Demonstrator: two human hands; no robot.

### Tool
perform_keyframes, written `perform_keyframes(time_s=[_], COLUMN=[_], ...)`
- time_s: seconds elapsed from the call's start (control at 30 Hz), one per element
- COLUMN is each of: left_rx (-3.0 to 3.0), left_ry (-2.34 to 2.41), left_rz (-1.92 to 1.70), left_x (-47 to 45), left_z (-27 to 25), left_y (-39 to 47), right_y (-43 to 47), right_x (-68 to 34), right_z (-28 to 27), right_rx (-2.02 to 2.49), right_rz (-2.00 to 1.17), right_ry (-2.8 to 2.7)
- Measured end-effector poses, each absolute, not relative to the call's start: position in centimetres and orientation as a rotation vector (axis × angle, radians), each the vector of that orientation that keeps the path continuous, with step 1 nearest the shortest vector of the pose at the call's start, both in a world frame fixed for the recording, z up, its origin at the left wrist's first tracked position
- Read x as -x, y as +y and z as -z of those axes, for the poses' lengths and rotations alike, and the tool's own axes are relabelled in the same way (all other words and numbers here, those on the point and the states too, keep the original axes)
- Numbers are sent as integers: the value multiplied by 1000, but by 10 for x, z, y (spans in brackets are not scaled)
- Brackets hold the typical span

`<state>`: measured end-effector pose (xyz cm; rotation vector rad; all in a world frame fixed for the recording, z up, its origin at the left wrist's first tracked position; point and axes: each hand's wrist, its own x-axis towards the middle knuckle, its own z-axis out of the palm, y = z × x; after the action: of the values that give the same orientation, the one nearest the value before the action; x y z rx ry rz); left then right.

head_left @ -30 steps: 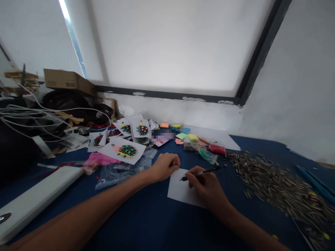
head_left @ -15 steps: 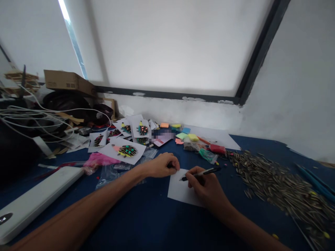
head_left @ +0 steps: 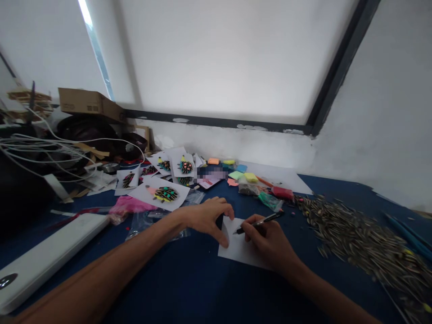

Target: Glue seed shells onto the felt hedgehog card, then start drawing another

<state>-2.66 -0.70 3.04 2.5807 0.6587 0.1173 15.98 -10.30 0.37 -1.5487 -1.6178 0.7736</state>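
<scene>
A sheet of white paper (head_left: 232, 250) lies on the dark blue table in front of me. My right hand (head_left: 268, 240) grips a black pen (head_left: 266, 219), its tip down at the paper. At the sheet's left edge rests my left hand (head_left: 211, 218), thumb and fingers spread apart around the corner, holding nothing. Any marks on the paper are too faint to make out. Beyond my left wrist lies a card with a hedgehog figure (head_left: 165, 193), made of striped seeds and green dots.
Sunflower seeds (head_left: 357, 234) are heaped on the right. Coloured clay blocks (head_left: 250, 177), a red packet (head_left: 282, 193) and a phone (head_left: 211, 179) lie further back. A long white device (head_left: 54, 256), pink plastic (head_left: 130, 208) and coiled white cable (head_left: 43, 150) occupy the left.
My left hand has opened from a curled shape, its thumb spreading down onto the paper's left edge. The pen stays in my right hand over the sheet, with little movement.
</scene>
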Motion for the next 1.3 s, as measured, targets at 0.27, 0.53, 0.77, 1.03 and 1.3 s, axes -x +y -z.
perform_keyframes(time_s=[0.27, 0.53, 0.77, 1.03, 1.3], left_rx=[-2558, -2533, -2530, -2526, -2540], left_ry=[544, 479, 432, 424, 419], left_rz=[-97, 0, 97, 107, 119], left_x=[29, 28, 28, 28, 28], left_z=[-29, -25, -31, -29, -26], left_y=[-12, -19, -18, -17, -13], right_y=[-102, -101, -102, -101, -101], right_x=[-165, -163, -165, -165, -164], right_z=[-5, -3, -2, 0, -6], right_rx=[1527, 1539, 1527, 1512, 1538], right_rz=[-836, -781, -821, -844, -905], right_ry=[-1628, -1682, -1684, -1679, -1648])
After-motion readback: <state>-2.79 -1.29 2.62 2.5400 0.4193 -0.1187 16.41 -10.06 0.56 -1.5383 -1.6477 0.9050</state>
